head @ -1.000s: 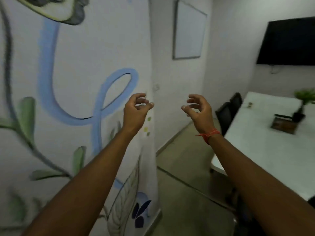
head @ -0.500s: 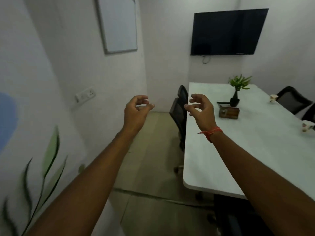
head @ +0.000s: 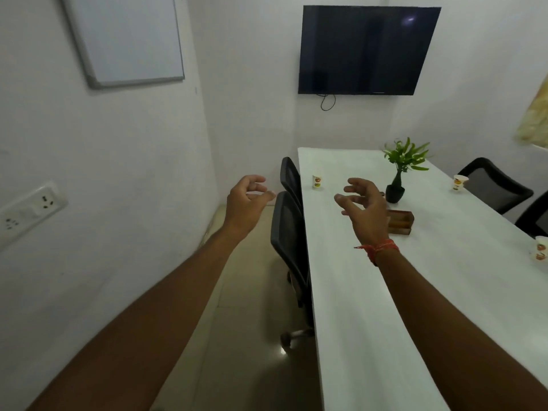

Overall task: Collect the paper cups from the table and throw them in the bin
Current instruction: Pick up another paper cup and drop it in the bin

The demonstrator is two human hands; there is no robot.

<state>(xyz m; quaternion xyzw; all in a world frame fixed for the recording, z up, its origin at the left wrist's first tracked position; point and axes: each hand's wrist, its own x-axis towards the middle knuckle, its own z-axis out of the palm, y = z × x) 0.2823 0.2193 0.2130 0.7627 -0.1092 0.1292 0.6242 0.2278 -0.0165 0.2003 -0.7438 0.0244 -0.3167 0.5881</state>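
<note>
Three white paper cups with a red print stand on the long white table (head: 370, 307). One paper cup (head: 317, 181) is near the table's far left edge, a second paper cup (head: 459, 183) at the far right edge, a third paper cup (head: 541, 248) at the right edge closer to me. My left hand (head: 247, 204) hovers over the floor left of the table, fingers curled and apart, empty. Above the table, short of the far left cup, my right hand (head: 363, 207) is held empty with fingers spread. No bin is in view.
Two black chairs (head: 289, 232) are tucked along the table's left side and two more (head: 498, 185) stand on the right. A potted plant (head: 398, 170) and a small wooden box (head: 400, 222) sit mid-table. A TV (head: 364, 50) and a whiteboard (head: 124, 40) hang on the walls.
My view has swung right from the painted wall to face the table, and I am closer to it. The far left cup has come into view. Both hands stay raised and empty.
</note>
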